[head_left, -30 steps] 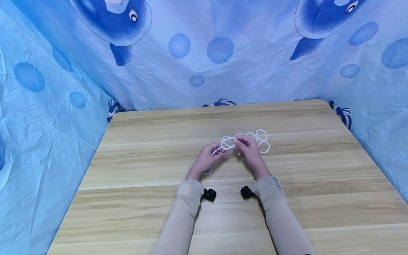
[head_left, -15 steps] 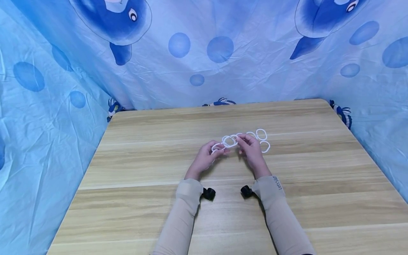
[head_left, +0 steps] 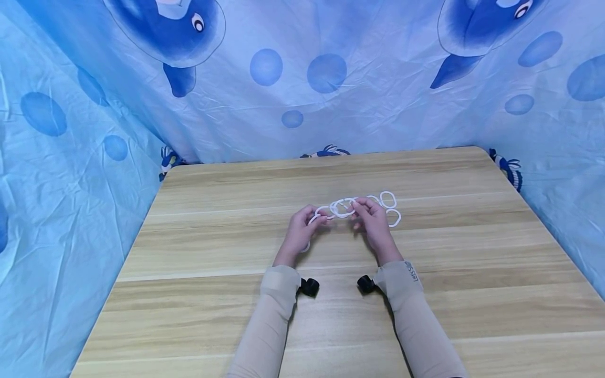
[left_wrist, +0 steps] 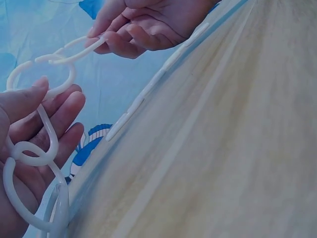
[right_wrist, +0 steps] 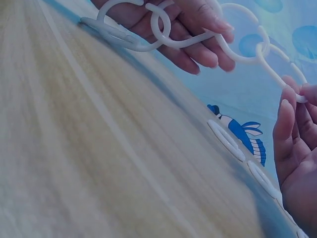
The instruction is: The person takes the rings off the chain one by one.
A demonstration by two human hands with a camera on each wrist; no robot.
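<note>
A chain of white plastic C-shaped links [right_wrist: 270, 72] stretches between my two hands, just above the wooden table. My left hand [head_left: 299, 231] pinches one link with the thumb against the fingers. More joined links [left_wrist: 58, 213] dangle past its palm toward the tabletop. At the other end, my right hand [head_left: 374, 226] holds the last link by thumb and fingertips, its other fingers loosely bent. In the left wrist view that link passes through its neighbour, a rounder link [left_wrist: 73, 74]. Small gaps show in several of the links.
Loose white links lie flat beyond and beside my right hand, among them a far link [head_left: 387, 192] and a nearer link [head_left: 400, 216]. The wooden table [head_left: 472, 252] reaches back to a blue curtain [head_left: 293, 139] with dolphin prints.
My left hand has drawn left and slightly away from me, while the right has shifted a little to the right. The chain between them now lies straighter and more spread out.
</note>
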